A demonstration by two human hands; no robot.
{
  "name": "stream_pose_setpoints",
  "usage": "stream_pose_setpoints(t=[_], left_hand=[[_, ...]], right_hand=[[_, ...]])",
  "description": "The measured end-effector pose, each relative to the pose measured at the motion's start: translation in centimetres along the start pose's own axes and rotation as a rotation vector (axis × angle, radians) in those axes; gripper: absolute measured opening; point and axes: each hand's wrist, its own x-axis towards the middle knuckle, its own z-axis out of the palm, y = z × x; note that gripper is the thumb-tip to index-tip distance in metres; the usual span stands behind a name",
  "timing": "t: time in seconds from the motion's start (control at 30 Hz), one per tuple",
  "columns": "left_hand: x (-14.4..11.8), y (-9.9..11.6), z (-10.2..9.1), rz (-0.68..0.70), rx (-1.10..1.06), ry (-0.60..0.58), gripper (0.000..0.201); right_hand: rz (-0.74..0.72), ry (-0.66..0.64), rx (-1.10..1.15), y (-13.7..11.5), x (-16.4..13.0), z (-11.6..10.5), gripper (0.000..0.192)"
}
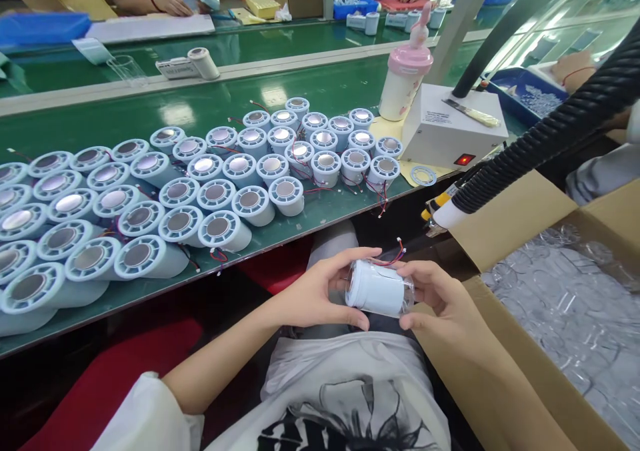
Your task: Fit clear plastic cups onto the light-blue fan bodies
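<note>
Left hand [320, 294] and right hand [440, 301] pinching ends of white cylinder [375, 287], held sideways over lap; red wires [393, 259] on top.

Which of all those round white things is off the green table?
The white cylinder held between the left hand and right hand, over the lap. All others sit on the green table.

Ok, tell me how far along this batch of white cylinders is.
Done is hard to judge: many white cylinders sit on the green table. In hand: left hand and right hand hold one cylinder, wires showing. The clear pieces fill the cardboard box.
</note>
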Motion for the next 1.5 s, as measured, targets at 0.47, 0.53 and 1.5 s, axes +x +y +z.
stream_pose_setpoints(t=[0.47,0.53,1.5], left_hand=[[14.3,-2.3,-1.7,-0.070,-0.001,-0.096,0.070],[13.8,-2.2,-2.1,-0.057,-0.001,-0.098,0.073],[-0.6,0.5,-0.9,0.339,0.293,-0.057,0.076]], right_hand=[[-0.090,0.495,0.217,8.5,4.3,-3.7,0.059],[-0.105,0.473,0.215,8.2,4.5,-3.7,0.058],[0.168,-0.080,0.230,-2.7,0.2,0.6,0.042]])
